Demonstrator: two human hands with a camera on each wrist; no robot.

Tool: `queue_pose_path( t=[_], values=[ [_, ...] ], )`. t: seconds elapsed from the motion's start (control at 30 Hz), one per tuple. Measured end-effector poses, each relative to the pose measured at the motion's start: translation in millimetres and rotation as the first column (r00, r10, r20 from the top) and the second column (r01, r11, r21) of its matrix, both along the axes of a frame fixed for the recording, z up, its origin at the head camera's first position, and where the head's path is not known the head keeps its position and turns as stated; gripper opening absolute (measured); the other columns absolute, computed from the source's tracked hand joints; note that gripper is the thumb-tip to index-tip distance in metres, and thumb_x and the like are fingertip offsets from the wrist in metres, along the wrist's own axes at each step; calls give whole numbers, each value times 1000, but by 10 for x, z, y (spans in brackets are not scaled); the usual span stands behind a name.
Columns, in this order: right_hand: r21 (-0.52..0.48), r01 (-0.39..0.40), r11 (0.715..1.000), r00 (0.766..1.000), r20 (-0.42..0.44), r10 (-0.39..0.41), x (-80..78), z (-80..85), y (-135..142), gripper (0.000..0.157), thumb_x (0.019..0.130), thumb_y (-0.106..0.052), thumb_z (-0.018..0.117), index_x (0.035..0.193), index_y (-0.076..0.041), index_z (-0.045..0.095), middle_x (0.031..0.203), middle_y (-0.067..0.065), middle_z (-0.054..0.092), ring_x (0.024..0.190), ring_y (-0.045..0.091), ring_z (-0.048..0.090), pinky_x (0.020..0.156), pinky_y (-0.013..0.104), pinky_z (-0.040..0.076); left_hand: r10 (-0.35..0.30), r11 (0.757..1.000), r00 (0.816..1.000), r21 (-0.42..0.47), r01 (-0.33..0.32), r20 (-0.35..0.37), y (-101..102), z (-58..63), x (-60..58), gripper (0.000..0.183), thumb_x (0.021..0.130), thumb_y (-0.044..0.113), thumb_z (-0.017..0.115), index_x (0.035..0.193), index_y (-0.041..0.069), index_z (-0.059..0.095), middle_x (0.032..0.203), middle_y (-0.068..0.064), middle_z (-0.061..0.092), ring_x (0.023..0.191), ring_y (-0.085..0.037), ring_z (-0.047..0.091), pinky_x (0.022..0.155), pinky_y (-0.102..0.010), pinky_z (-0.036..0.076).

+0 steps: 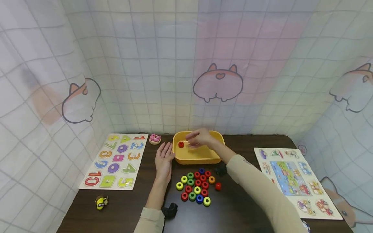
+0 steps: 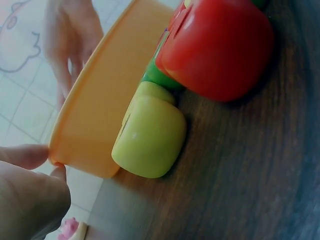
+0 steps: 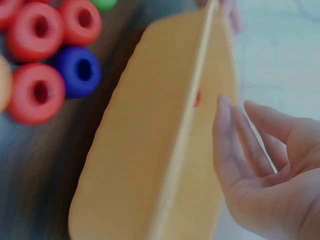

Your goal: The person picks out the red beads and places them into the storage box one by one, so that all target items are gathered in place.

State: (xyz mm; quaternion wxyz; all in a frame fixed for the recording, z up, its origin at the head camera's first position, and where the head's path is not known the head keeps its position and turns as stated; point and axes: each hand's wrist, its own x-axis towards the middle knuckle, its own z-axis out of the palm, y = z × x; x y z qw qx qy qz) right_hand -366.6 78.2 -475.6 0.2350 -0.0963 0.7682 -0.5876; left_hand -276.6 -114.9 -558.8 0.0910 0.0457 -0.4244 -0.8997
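A yellow plastic tub [image 1: 198,161] stands at the back of the table, with one red bead [image 1: 181,144] inside at its left. My left hand [image 1: 164,160] is at the tub's left front corner; in the left wrist view its thumb and a finger pinch the rim. Over the tub's inside hovers my right hand [image 1: 199,137], fingers loosely bent and apart, with nothing seen between them. In front of the tub lie several ring-shaped beads in red, green, yellow, blue and orange, among them a yellow bead [image 2: 150,137] and a blue bead [image 3: 77,71].
A number puzzle board [image 1: 116,161] lies to the left, a picture puzzle board [image 1: 294,181] to the right. A pink toy [image 1: 154,139] sits left of the tub, and a small yellow toy [image 1: 100,203] at the front left. Behind the table hangs a checked curtain [image 1: 145,97].
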Motion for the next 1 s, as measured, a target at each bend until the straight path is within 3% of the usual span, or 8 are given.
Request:
queue_pose_path(
  t=[0.17,0.33,0.47,0.7,0.83,1.0],
  values=[
    [21,-78,997,994,-70,80,367,295,285,29,90,-8,69,118,2,67,114,20,69,99,40,68,88,55,53,35,999,999,-22,-35,1,-56,55,-17,67,90,-21,48,147,11,33,151,-16,38,140,-25,39,113,-44,33],
    [79,-87,993,989,-113,96,757,359,628,24,87,-9,73,109,0,72,103,23,71,88,39,71,77,51,58,33,999,999,-31,-33,-6,-49,81,-29,69,89,-20,50,148,9,31,150,-16,39,139,-25,40,112,-42,35],
    [164,-114,980,986,-100,131,1000,224,850,21,85,-9,75,103,0,74,94,20,73,80,35,72,71,48,59,42,999,999,-30,-42,-3,-39,79,-43,68,89,-19,51,147,10,33,151,-17,39,138,-24,42,112,-42,35],
    [365,-118,924,979,-115,170,1278,-169,1052,17,79,-18,81,94,-11,78,84,3,74,69,25,71,60,37,60,38,999,999,-36,-37,28,-31,80,-17,67,89,-19,51,146,12,35,147,-10,44,137,-23,43,111,-38,37],
    [370,-117,921,981,-104,167,1376,-317,1071,22,74,-20,85,92,-10,77,79,3,73,63,25,70,57,38,60,11,1000,999,-7,-11,39,-20,110,37,69,89,-21,50,148,11,33,149,-12,41,140,-25,40,111,-39,37],
    [310,-134,941,986,-53,158,1447,-363,1071,26,69,-11,88,91,-3,74,81,8,73,64,24,71,57,41,60,-19,1000,1000,-1,19,15,9,177,97,71,89,-22,48,150,7,27,152,-17,34,142,-30,34,114,-44,30]
  ],
)
